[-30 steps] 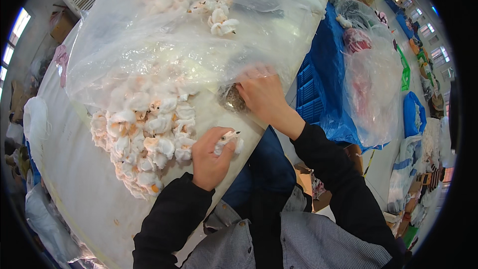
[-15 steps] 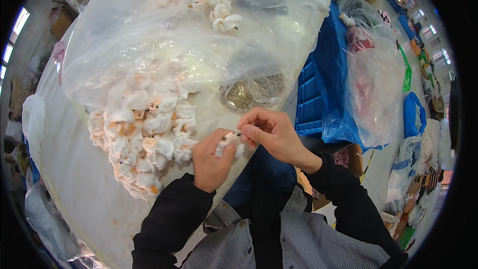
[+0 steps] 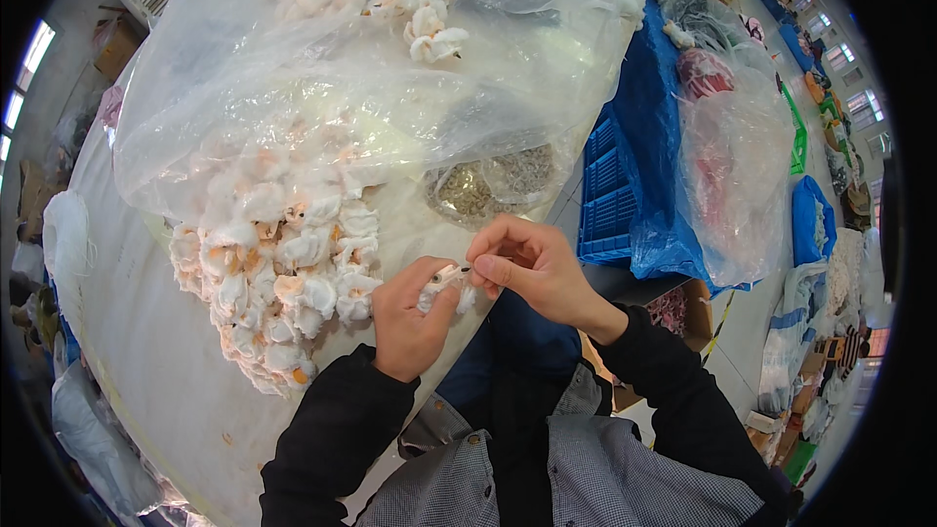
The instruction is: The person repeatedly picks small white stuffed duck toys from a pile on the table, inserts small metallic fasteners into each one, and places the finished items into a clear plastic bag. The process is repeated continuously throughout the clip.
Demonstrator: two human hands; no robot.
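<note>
Head view: left hand closes around a small white fluffy piece, just right of the heap of white-and-peach fluffy pieces on the white table. Right hand meets it at the piece, fingertips pinched narrow on something thin and dark, possibly a pin; too small to tell. A clear plastic bag lies beyond the heap, a blue crate well right of it.

Single head cam, fisheye, looks steeply down, close over hands and table, edges curved
</note>
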